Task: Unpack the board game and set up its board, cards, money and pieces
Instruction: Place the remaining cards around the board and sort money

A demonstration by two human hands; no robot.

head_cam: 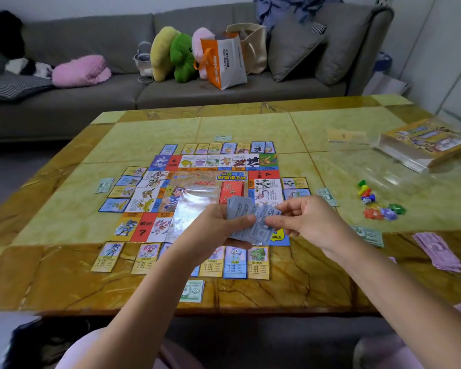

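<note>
On the tabletop's (pixel 64 275) near edge lies a green note (pixel 192 291), a row of cards (pixel 258 262) just beyond; above the board's (pixel 197 193) near side the left grip (pixel 218 225) clasps a fanned sheaf of blue notes (pixel 253 217), the right grip (pixel 306 219) pinching its right edge; purple notes (pixel 439 251) lie right, pieces (pixel 366 193) farther, the box (pixel 426 145) at the far right corner
</note>
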